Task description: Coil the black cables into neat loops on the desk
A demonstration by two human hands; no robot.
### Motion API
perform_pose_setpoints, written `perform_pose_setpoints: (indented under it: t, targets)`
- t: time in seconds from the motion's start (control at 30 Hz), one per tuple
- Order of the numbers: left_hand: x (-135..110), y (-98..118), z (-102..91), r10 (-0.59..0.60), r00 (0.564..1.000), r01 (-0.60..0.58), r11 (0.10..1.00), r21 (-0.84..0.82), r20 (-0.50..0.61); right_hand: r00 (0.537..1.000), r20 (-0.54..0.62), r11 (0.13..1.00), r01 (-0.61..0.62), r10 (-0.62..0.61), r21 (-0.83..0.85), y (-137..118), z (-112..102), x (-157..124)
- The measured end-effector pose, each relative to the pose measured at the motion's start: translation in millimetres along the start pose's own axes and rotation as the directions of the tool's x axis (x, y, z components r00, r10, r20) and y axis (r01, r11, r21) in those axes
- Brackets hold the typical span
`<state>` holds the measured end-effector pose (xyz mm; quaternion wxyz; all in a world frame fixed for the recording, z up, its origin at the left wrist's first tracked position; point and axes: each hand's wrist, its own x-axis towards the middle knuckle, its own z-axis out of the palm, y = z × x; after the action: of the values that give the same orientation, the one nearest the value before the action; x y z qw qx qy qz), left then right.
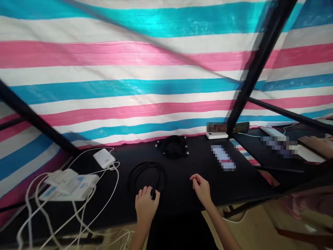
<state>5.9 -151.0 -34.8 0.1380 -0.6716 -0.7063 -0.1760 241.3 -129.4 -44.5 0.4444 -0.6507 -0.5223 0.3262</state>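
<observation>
Pinching black cable [161, 177] with left hand [146, 203] at six o'clock, perhaps next needing curled-in right hand [202, 189] at three.

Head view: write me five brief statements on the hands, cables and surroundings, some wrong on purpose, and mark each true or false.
1. The left hand is at the near side of the front black coil. True.
2. The right hand holds a white cord. False: no cord shows in the right hand, which is apart from both coils.
3. The rear black coil lies closer to the striped sheet than the front one. True.
4. The small white box sits right of both coils. False: the small white box sits left of them.
5. The sheet's stripes include pink. True.
</observation>
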Motion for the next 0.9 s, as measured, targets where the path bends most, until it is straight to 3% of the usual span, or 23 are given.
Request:
perform_pose_setpoints:
  t: [0.2, 0.53, 0.9]
  targets:
    - [2.0, -4.9, 4.3, 0.027, 1.0, -0.027, 1.0, -0.001, 0.009, 0.998, 0.047, 0.993, -0.038, 0.043, -0.113, -10.5, -3.2, -0.1]
    - [8.3, -0.2, 0.8, 0.006, 1.0, -0.006, 1.0, -0.013, -0.002, 0.991, 0.131, 0.996, -0.017, 0.028, -0.086, -19.4, -3.7, 22.3]
    - [7.9, 0.2, 1.6, -0.077, 0.997, 0.078, 0.997, -0.028, 0.022, 0.979, 0.199, 0.994, -0.024, 0.044, -0.105, -18.5, -5.9, 22.6]
